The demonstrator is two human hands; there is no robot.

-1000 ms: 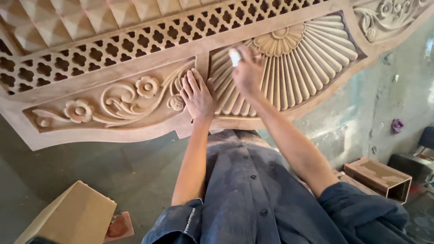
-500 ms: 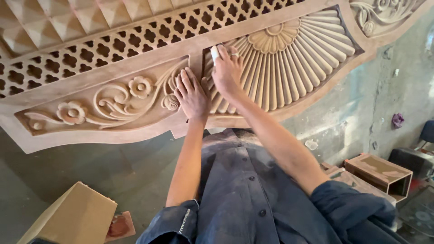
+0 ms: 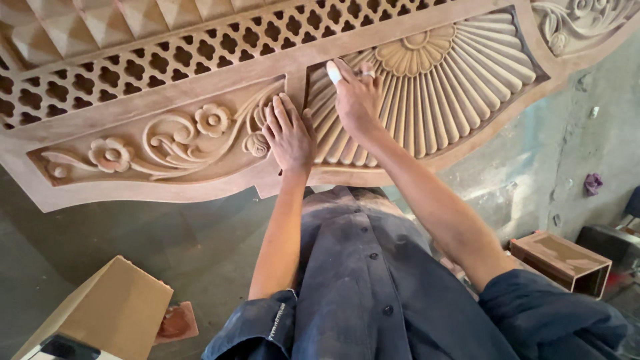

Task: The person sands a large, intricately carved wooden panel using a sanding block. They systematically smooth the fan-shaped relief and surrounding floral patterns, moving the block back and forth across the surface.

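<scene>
Panel face: both hands lie flat on the carved wooden panel (image 3: 413, 40); its ribs and scrolls stand raised.
Below edge: bare floor (image 3: 153, 233).
Lower left: cardboard box (image 3: 107, 313).
Lower right: open wooden box (image 3: 560, 260).

Pale reddish-brown carved panel (image 3: 220, 80): floral scrolls, fan flutes, lattice; dark blue-grey shirt (image 3: 360, 287).
</scene>
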